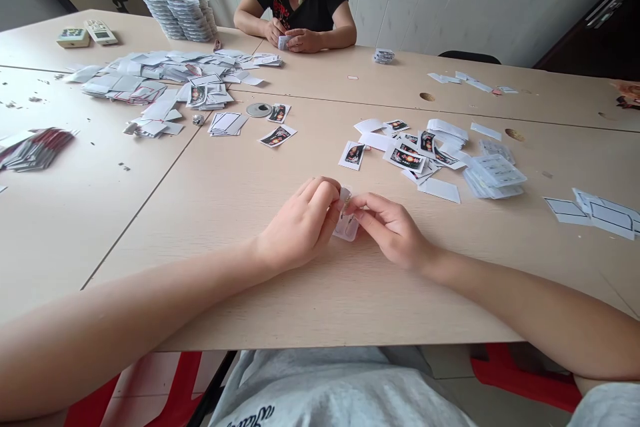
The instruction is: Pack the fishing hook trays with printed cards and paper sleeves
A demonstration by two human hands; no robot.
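Currently, one translucent case sits just above the near part of the surface, between your two hands. Your left hand has its fingers curled and pinches the upper end of the case. Your right hand comes in from the other side, thumb and forefinger pinching a small gold-coloured piece against it; finer detail hidden by fingers.

Progress, judged by layout: this unit looks partway through handling, both hands on it, not set down. Beyond your right hand: printed cards, loose and overlapping, beside a pile of plastic cases; whether those are finished, cannot tell. Far left: tall stacks of packets, neatly ordered, probably completed or sorted stock. Nearer, a broad heap of white cards lies unstacked, so plenty appears unsorted. Across from you, a co-worker holds a small pale item; its state is unclear. Total count not readable.
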